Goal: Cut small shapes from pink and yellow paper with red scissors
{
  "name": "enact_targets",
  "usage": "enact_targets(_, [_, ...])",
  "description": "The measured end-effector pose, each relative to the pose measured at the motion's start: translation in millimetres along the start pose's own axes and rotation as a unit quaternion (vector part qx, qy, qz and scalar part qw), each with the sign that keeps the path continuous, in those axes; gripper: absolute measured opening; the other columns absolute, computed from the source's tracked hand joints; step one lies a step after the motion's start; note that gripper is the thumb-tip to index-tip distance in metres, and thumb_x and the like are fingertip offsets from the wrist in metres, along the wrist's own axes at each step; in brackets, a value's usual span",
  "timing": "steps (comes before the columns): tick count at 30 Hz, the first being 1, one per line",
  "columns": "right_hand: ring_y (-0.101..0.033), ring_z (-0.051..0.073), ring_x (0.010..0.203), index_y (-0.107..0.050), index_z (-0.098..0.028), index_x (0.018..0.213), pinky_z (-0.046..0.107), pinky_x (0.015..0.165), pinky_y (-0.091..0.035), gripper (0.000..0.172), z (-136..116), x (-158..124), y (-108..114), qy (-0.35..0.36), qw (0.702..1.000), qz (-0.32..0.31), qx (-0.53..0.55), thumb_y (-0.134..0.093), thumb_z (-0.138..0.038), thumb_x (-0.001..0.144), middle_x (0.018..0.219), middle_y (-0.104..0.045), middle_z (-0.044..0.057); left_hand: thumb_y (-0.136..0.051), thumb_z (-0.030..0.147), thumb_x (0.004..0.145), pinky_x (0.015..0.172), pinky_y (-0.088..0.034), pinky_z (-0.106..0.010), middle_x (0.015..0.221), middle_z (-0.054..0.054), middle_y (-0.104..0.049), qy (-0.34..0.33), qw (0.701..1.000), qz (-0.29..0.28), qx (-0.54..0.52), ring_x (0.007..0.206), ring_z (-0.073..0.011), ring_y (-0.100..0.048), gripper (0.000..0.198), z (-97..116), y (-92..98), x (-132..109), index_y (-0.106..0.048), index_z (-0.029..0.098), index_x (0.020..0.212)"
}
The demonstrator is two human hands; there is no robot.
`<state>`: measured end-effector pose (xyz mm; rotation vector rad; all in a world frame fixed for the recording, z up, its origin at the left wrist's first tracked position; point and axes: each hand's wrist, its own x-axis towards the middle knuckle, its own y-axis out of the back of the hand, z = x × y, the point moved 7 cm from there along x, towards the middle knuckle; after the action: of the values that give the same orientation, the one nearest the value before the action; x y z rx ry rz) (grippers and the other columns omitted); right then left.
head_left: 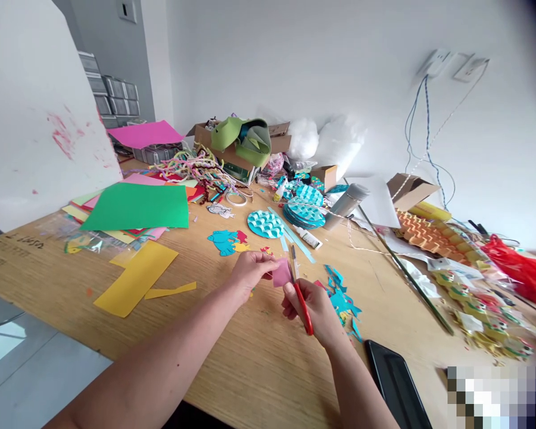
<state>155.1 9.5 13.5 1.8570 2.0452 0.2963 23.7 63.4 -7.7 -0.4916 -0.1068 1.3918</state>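
Between thumb and fingers, my left hand (pixel 251 271) pinches a small piece of pink paper (pixel 281 274) above the wooden table. My right hand (pixel 311 307) is closed round the handles of red-handled scissors (pixel 302 305). The scissor blades point away from me and lie at the right edge of the pink paper; whether they cut into it I cannot tell. Beyond my left hand lie blue paper fish shapes (pixel 224 242) with red and yellow cut pieces. Blue paper scraps (pixel 339 298) lie just right of my right hand.
A green sheet (pixel 138 205) tops a paper stack at left, near yellow paper (pixel 134 280). Blue folded-paper discs (pixel 265 224), a glue tube (pixel 308 238) and a grey bottle (pixel 347 205) stand or lie beyond my hands. A black phone (pixel 397 387) lies front right, beneath a long stick (pixel 406 274).
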Motion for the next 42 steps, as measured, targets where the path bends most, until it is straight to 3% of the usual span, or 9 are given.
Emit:
enact_targets(10, [-0.061, 0.015, 0.042, -0.058, -0.016, 0.058, 0.022, 0.040, -0.047, 0.050, 9, 1, -11, -0.044, 0.997, -0.043, 0.037, -0.068, -0.065, 0.067, 0.049, -0.063, 0.002, -0.078, 0.030, 0.054, 0.064, -0.046, -0.026, 0.072, -0.004, -0.068, -0.020, 0.999, 0.004, -0.024, 0.067, -0.0133, -0.059, 0.021, -1, -2.0, 0, -0.073, 0.016, 0.068])
enact_targets(17, [-0.059, 0.013, 0.039, -0.058, -0.016, 0.057, 0.021, 0.038, -0.046, 0.051, 8, 2, -15, -0.042, 0.997, -0.038, 0.059, -0.068, -0.065, 0.067, 0.047, -0.062, 0.001, -0.080, 0.030, 0.053, 0.068, -0.047, -0.029, 0.070, -0.005, -0.067, 0.003, 0.997, -0.019, -0.071, 0.066, -0.0137, -0.060, 0.027, -11, -5.7, 1, -0.072, 0.013, 0.071])
enact_targets(28, [-0.059, 0.014, 0.039, -0.058, -0.016, 0.061, 0.022, 0.037, -0.046, 0.053, 12, 3, -17, -0.037, 0.994, -0.035, 0.094, -0.067, -0.068, 0.066, 0.051, -0.064, 0.003, -0.080, 0.028, 0.050, 0.067, -0.047, -0.029, 0.062, -0.003, -0.065, 0.023, 0.994, -0.013, -0.106, 0.060, -0.0123, -0.059, 0.026, -9, -7.9, -3, -0.069, 0.012, 0.067])
enact_targets(42, [-0.056, 0.012, 0.036, -0.056, -0.016, 0.060, 0.019, 0.034, -0.042, 0.048, 18, 4, -17, -0.055, 0.991, -0.036, 0.117, -0.072, -0.061, 0.065, 0.048, -0.062, 0.001, -0.078, 0.027, 0.052, 0.066, -0.045, -0.029, 0.062, -0.002, -0.064, 0.025, 0.995, -0.016, -0.099, 0.061, -0.0124, -0.058, 0.024, -9, -8.0, -3, -0.068, 0.013, 0.068])
